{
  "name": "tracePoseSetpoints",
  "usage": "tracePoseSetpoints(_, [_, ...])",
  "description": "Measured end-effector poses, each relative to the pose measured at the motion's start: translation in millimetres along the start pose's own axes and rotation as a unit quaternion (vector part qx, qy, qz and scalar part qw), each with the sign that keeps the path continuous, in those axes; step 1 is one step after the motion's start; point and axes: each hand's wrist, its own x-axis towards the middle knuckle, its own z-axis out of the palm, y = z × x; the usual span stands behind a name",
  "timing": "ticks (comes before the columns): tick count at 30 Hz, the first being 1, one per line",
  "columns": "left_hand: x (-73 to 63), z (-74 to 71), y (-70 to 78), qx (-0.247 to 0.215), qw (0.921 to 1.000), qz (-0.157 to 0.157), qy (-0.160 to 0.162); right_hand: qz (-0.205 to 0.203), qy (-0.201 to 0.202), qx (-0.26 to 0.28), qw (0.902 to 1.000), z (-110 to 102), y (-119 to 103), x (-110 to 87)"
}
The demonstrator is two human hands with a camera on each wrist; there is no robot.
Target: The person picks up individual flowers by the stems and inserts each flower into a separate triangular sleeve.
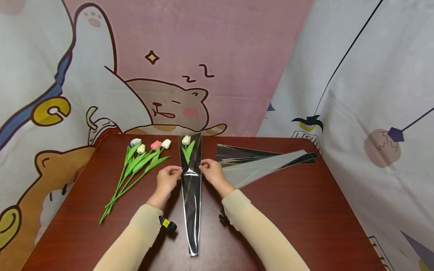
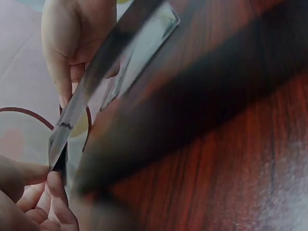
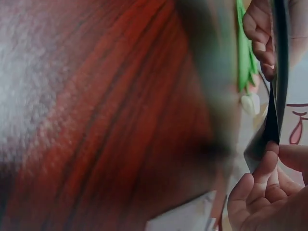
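Four loose tulips (image 1: 137,162) lie at left. Left hand (image 1: 168,178) pinches left edge of the sleeve (image 1: 191,203), which runs lengthwise near-to-far between both hands, white tulip (image 1: 186,140) inside its far end; neither hand clearly nearer. Right hand (image 1: 213,172) pinches right edge. Other sleeves (image 1: 264,167) lie right.

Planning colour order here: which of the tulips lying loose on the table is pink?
The third tulip from the left, between the cream tulip and the rightmost, white tulip. It alone is pink; the leftmost tulip is pale blue.
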Motion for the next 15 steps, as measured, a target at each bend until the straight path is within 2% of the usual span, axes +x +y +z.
tracePoseSetpoints(5, [0.1, -1.6, -3.2, 0.035, 0.9993, -0.011, -0.009, 0.023, -0.026, -0.023, 0.9991, 5, 3, 0.4])
tracePoseSetpoints(8, [-3.7, -2.5, -3.1, 0.070, 0.9970, -0.011, -0.029, 0.002, -0.055, -0.052, 0.9971, 6, 6, -1.2])
tracePoseSetpoints(11, [-9.5, -2.6, -1.2, 0.119, 0.9909, 0.007, -0.063, -0.037, -0.084, -0.095, 0.9913, 7, 11, -2.5])
tracePoseSetpoints(15, [-15.2, -1.5, 1.8, 0.169, 0.9793, 0.051, -0.098, -0.071, -0.119, -0.138, 0.9807, 8, 14, -3.2])
